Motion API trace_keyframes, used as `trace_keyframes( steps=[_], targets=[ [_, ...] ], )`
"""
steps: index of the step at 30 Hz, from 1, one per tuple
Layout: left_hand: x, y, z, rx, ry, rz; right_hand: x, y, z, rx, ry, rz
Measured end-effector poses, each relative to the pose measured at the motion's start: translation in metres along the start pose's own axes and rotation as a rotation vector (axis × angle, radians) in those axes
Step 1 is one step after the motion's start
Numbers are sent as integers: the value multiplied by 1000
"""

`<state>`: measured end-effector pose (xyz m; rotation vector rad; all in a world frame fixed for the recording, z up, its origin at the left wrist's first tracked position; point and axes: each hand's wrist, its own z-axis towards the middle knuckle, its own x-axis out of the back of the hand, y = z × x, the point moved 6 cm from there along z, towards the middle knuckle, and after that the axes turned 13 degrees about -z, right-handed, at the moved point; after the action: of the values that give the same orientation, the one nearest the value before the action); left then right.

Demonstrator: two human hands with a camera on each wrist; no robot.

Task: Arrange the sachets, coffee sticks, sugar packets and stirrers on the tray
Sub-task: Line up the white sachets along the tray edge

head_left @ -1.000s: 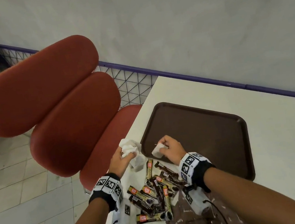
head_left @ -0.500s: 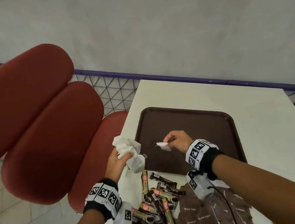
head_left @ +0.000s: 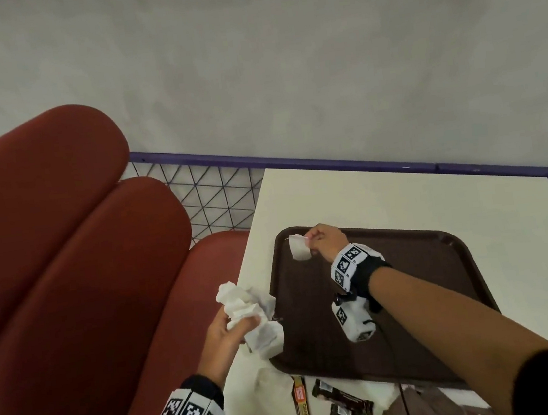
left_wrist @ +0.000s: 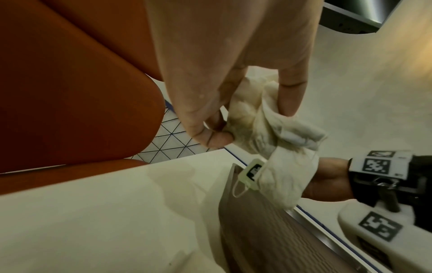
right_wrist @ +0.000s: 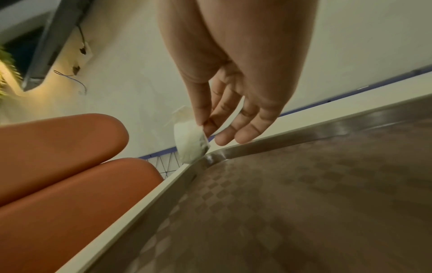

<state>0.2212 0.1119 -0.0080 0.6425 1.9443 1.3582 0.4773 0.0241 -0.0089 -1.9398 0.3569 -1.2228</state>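
Left of the tray, the left hand grips a bunch of white sachets (one small tag hangs from it), just beside the tray's left rim. Further right, the right hand pinches one sachet with thumb and forefinger above the tray's far left corner. Coffee sticks lie near both wrists.

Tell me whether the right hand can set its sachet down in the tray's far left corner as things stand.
Probably yes. The right hand pinches the single sachet just above that corner of the tray, and the tray floor there looks bare. The left hand holds its bunch off to the side.
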Motion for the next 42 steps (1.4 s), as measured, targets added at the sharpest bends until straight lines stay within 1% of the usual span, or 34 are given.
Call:
trace_keyframes(
  steps=[3, 5, 8, 12, 16, 22, 24, 27, 30, 33, 36, 38, 42],
  targets=[
    [11, 1, 9, -10, 40, -14, -11, -7, 22, -24, -75, -31],
    [18, 2, 15, 2, 50, -35, -16, -8, 35, -63, -90, -66],
    [26, 4, 20, 4, 53, -44, -24, 1, 52, -139, -76, -58],
    [25, 12, 22, -8, 27, -52, -31, 15, 63, -216, 4, -70],
    [27, 13, 25, -11, 32, -59, -35, 20, 71, -228, 71, -71],
    [33, 8, 26, 3, 27, -37, -44, 23, 80, -209, 16, -94],
    [34, 9, 25, -2, 23, -38, -44, 24, 82, -219, 30, -101],
    [34, 12, 24, -14, 14, -41, -42, 25, 77, -260, 49, -44],
    [34, 14, 24, -20, 12, -43, -36, 25, 71, -259, 122, 23],
    [37, 11, 24, -5, 27, -45, -26, 24, 53, -203, 152, 34],
    [38, 9, 22, 9, 25, -51, -21, 16, 20, -59, 98, -103],
    [37, 9, 19, 11, 25, -55, -25, 8, -8, 89, 10, -199],
    [36, 8, 9, 28, 20, -45, -41, 1, -71, 367, -285, -288]
  ],
)
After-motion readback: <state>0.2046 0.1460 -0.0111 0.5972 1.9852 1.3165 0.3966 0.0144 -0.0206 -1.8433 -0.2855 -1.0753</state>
